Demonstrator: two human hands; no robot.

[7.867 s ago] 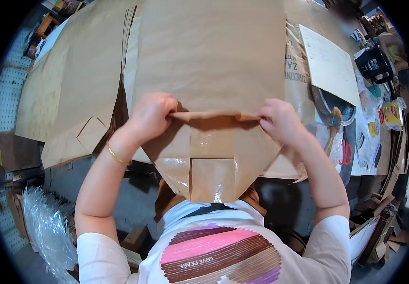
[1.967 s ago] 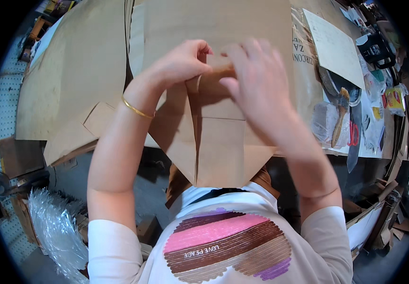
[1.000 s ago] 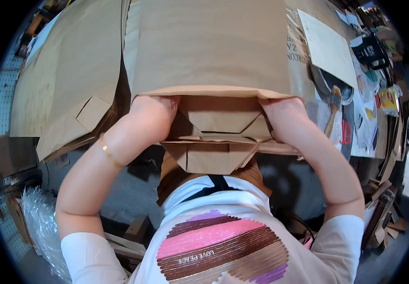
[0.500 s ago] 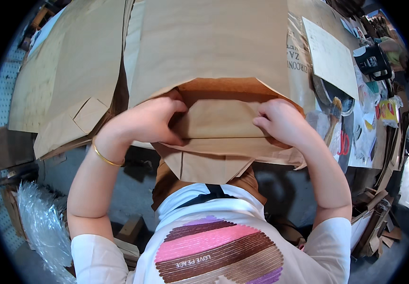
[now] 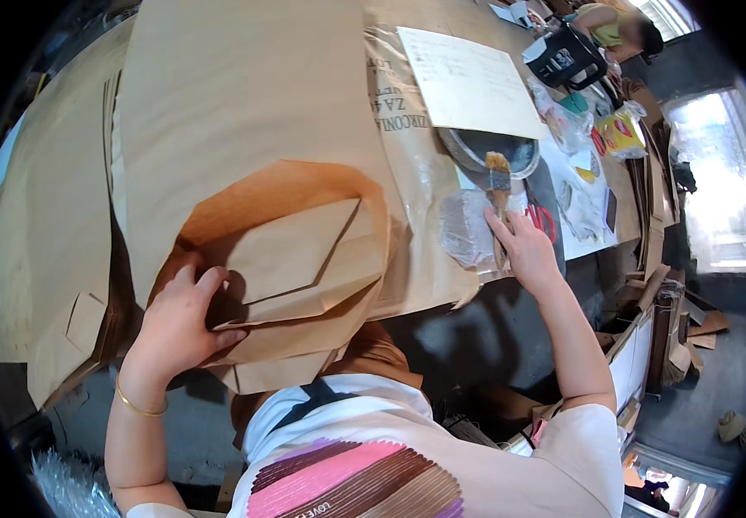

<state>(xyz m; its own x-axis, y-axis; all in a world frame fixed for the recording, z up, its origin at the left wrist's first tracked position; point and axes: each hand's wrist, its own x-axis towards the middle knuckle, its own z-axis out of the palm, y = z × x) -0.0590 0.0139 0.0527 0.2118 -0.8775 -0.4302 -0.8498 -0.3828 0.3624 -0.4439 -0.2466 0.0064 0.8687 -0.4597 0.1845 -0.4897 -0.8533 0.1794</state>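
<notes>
My left hand (image 5: 185,315) is propping the mouth of the brown paper bag (image 5: 291,186), fingers and thumb standing wide apart at its left side; the bag is lying before me at the table's near edge, its folded end hanging toward my waist; my right hand (image 5: 524,255) is touching the wooden handle of the brush (image 5: 500,186), though I cannot tell whether those fingers are fully closing on it; with only one hand bracing the mouth, the unsupported right side could be sagging shut, and a careless tug from my left thumb could be creasing or tearing the lower fold; the bristles are pointing away from me toward the grey basin (image 5: 524,160), so catching its rim or the off-white panel (image 5: 468,82) covering part of it could be knocking the brush askew; the red scissor handles (image 5: 547,220) are lying just beside my knuckles and could be snagging them; the paper is looking stiff and matt, its inner wall glowing orange, its flaps folding into crisp angular shapes; the clear plastic bundle (image 5: 463,229) is looking crinkled and glossy; the bristles are looking tawny and clumped.
</notes>
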